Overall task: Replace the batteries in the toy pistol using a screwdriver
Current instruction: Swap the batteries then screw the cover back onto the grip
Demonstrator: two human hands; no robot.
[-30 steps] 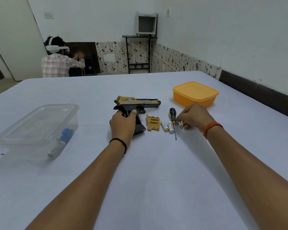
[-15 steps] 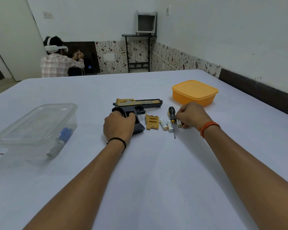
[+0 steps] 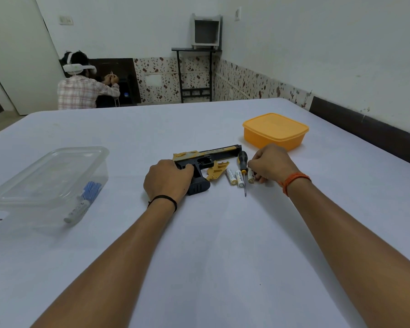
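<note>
The black-and-gold plastic toy pistol lies on the white bench, its grip held under the curled left hand. A small white cylindrical battery is pinched by the right hand; light and slippery, it is best taken mid-body.

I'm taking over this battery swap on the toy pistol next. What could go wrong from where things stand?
Two loose batteries lie beside the screwdriver; the right hand, pinching a third battery, might nudge them so they roll. The yellow cover lies loose against the toy pistol, so the left hand shifting the pistol could knock it aside.
</note>
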